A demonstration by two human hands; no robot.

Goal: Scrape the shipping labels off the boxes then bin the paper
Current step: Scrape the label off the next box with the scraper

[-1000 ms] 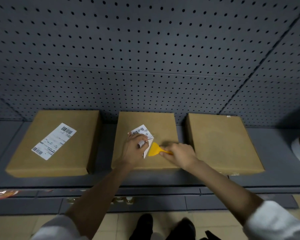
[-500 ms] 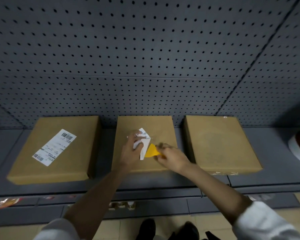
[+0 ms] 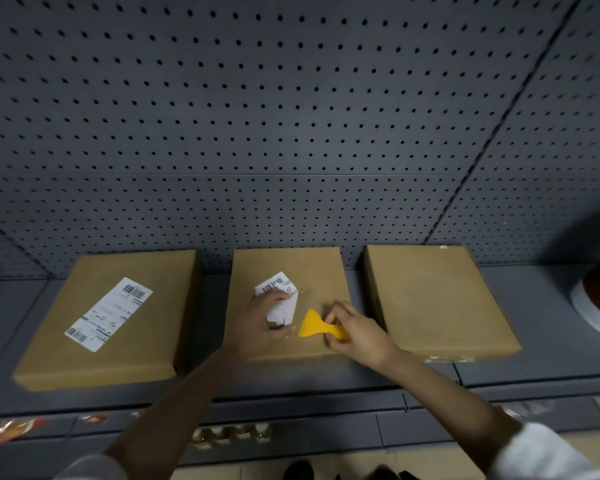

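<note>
Three flat cardboard boxes lie side by side on a grey shelf [image 3: 548, 317] below a pegboard wall [image 3: 291, 116].

On the middle box [image 3: 319, 271], the left hand [image 3: 262, 327] has its fingers [image 3: 278, 297] curled round the crumpled lower part of a half-peeled label [image 3: 278, 299]. The label's barcoded end at 12 o'clock of the fingers is still flat against the cardboard; the loose white paper bunches under the fingertips and hangs toward 5 o'clock.

The right hand [image 3: 355, 336] pinches the handle of a yellow scraper [image 3: 314, 328], thumb and fingertips pressed together on it. The blade fans out toward 9 o'clock and sits just beside the loose paper, at its 4 o'clock; I cannot tell whether the blade's edge touches the box.

The left box [image 3: 66, 355] carries a whole label [image 3: 109, 313], flat and slanted. The right box [image 3: 437, 299] has a bare top.

At 3 o'clock, at the frame's edge, shows part of a white-rimmed round object [image 3: 593, 310].
</note>
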